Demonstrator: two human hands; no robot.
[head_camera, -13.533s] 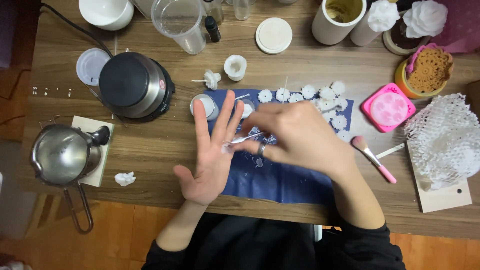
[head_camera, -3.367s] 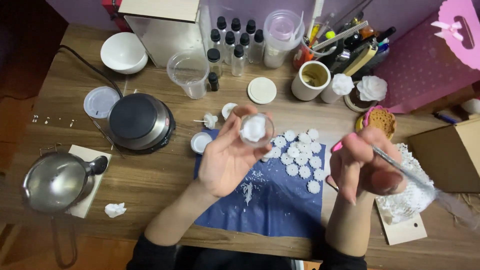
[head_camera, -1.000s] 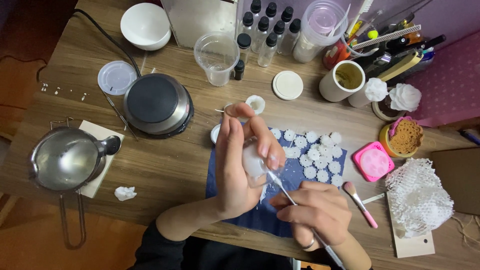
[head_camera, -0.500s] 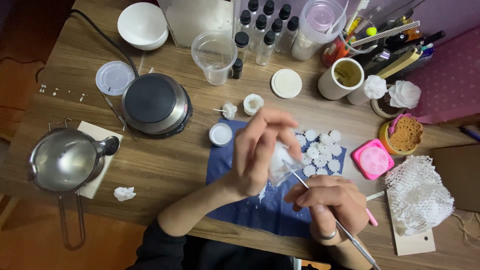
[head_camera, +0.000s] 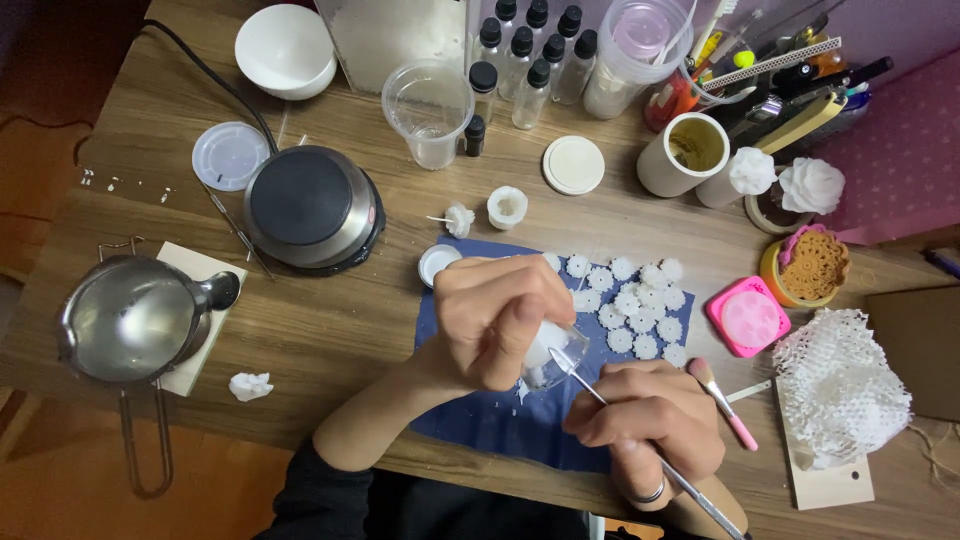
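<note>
My left hand (head_camera: 495, 320) grips a small clear jar filled with white wax (head_camera: 545, 355), tilted over the blue cloth (head_camera: 480, 420). My right hand (head_camera: 645, 420) holds a thin metal tool (head_camera: 640, 440) like a pen, its tip touching the jar's mouth. White crumbs lie on the cloth under the jar. Several small white wax flowers (head_camera: 630, 305) lie in rows on the cloth, just beyond my hands.
A round hot plate (head_camera: 310, 205), a steel pouring pot (head_camera: 130, 320) on a pad, a clear plastic cup (head_camera: 430, 115), dark-capped bottles (head_camera: 530, 60), a white bowl (head_camera: 285, 50), a pink mould (head_camera: 748, 318), a pink brush (head_camera: 722, 402) and white mesh wrap (head_camera: 840, 385) surround the cloth.
Over the last second my left hand lowered and tilted the jar toward the cloth, and my right hand brought the metal tool's tip to the jar.
</note>
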